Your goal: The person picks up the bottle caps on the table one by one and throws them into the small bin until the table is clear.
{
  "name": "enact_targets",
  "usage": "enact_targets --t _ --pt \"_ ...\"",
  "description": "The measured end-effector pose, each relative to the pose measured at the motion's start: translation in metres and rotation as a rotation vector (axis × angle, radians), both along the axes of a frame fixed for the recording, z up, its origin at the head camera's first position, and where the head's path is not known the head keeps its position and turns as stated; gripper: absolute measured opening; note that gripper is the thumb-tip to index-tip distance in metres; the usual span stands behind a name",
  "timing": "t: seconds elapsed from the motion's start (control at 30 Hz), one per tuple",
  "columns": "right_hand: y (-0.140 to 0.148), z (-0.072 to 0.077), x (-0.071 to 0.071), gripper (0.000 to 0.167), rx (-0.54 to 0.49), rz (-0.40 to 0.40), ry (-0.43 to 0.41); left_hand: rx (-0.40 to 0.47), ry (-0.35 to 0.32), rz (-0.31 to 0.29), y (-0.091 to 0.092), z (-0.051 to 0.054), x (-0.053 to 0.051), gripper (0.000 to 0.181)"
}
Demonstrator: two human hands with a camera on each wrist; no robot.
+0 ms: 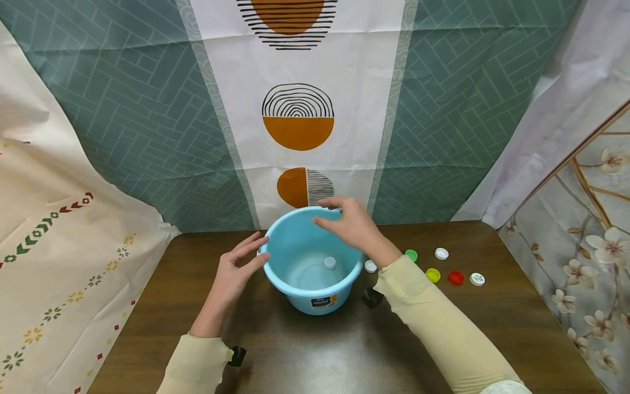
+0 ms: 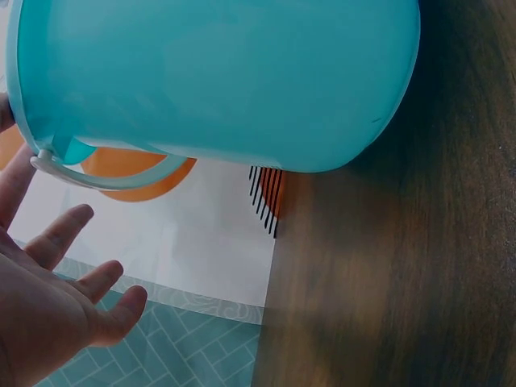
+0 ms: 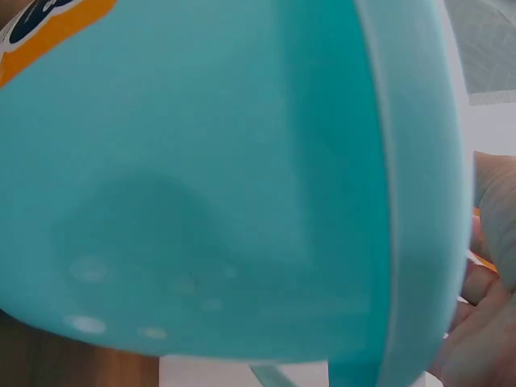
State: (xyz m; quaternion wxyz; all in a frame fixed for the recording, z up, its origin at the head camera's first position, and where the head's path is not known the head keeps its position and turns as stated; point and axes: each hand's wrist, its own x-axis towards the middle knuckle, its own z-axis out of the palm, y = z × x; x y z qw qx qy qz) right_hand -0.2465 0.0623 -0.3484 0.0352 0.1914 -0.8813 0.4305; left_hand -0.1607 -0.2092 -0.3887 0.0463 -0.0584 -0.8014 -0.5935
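Observation:
A light blue plastic bucket [image 1: 315, 303] stands upright on the table, with a white bottle cap [image 1: 330, 263] inside it. At its left rim is my left hand [image 1: 236, 268], fingers spread, thumb and forefinger at the edge. The left wrist view shows the bucket's pale handle [image 2: 113, 179] hanging close to the loose fingers [image 2: 60, 234]. My right hand [image 1: 351, 224] hovers over the bucket's back right rim, thumb and fingers apart, with nothing seen between them. In the right wrist view the bucket's wall [image 3: 201, 161] hides part of that hand [image 3: 488, 298].
Right of the bucket lie a white cap [image 1: 371, 266], a green cap [image 1: 411, 255], a yellow cap [image 1: 433, 275], a red cap [image 1: 456, 277] and other white caps [image 1: 441, 253]. A patterned cloth [image 1: 305, 65] hangs behind the brown table [image 1: 305, 361].

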Motion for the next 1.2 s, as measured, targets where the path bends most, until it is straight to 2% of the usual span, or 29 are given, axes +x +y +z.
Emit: enact_targets --t 0.2,0.47,0.63,0.8,1.07,1.2 --pt "0.013 0.002 0.0 0.043 -0.003 -0.033 0.008 0.008 0.004 -0.001 -0.001 -0.003 -0.001 0.042" --pt "0.041 0.007 -0.001 0.046 0.005 -0.103 0.087 -0.001 0.038 0.012 -0.01 -0.027 -0.012 0.038" --pt "0.067 0.008 0.001 0.047 0.002 -0.152 0.132 -0.006 0.051 0.016 -0.011 -0.033 -0.015 0.038" --pt "0.1 0.004 0.005 0.051 -0.012 -0.209 0.15 0.001 0.043 0.014 -0.01 -0.031 -0.014 0.039" --pt "0.157 -0.008 0.017 0.053 -0.015 -0.336 0.136 0.014 0.02 0.006 -0.002 -0.008 -0.004 0.041" --pt "0.184 -0.019 0.026 0.056 0.004 -0.403 0.116 0.007 0.019 0.015 0.001 -0.003 -0.002 0.041"
